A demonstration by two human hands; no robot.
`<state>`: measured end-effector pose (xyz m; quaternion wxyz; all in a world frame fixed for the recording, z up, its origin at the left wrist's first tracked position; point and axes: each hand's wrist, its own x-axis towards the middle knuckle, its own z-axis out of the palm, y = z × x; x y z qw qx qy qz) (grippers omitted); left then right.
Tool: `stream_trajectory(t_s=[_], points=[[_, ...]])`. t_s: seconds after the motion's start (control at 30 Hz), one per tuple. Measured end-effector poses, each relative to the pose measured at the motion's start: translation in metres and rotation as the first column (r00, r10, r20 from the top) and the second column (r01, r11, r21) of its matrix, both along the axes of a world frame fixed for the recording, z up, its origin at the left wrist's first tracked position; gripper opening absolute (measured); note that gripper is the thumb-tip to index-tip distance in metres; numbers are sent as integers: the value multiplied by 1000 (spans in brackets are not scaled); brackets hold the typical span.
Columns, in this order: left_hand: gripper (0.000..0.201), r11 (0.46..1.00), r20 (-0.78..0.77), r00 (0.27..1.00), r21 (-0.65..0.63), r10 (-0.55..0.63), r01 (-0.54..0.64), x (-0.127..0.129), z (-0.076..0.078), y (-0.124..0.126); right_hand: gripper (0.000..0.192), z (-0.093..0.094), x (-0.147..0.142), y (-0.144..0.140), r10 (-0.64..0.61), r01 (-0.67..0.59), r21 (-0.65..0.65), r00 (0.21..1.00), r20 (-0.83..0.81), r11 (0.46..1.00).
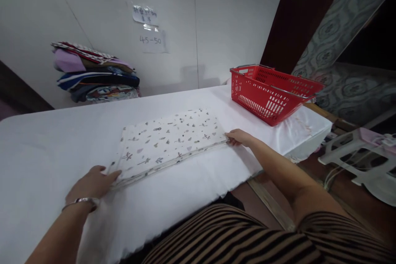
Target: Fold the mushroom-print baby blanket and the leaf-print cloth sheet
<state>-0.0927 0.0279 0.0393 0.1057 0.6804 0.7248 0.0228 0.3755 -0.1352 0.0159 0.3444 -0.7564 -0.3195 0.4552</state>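
A white cloth printed with small leaf and plant shapes [173, 138] lies folded in several layers on the white-covered table [192, 198]. Its layered near edge runs slantwise between my two hands. My left hand [94, 183], with a silver bracelet at the wrist, grips the near left corner, thumb on top and the other fingers partly hidden. At the near right corner, my right hand [238, 137] pinches the layers between thumb and fingers. The cloth lies mostly flat.
A red plastic basket [272, 95] with metal handles stands at the table's right end. Behind the table's left part is a stack of folded fabrics [95, 74]. Paper signs [151, 41] hang on the wall. A white plastic stool [365, 152] stands to the right.
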Motion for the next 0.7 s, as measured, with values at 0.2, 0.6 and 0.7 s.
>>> stream_trajectory(t_s=[0.2,0.6,0.7], points=[[41,889,37,904,204,-425,410,109,17,-43,23,5,1,-1,-28,36,75,994,-108,997],[20,649,236,609,176,-757,740,314,-8,-74,24,11,-10,8,-8,5,300,1000,10,954],[20,682,306,618,188,-725,707,308,-12,-64,32,-2,-17,-6,11,-77,189,944,330,979]])
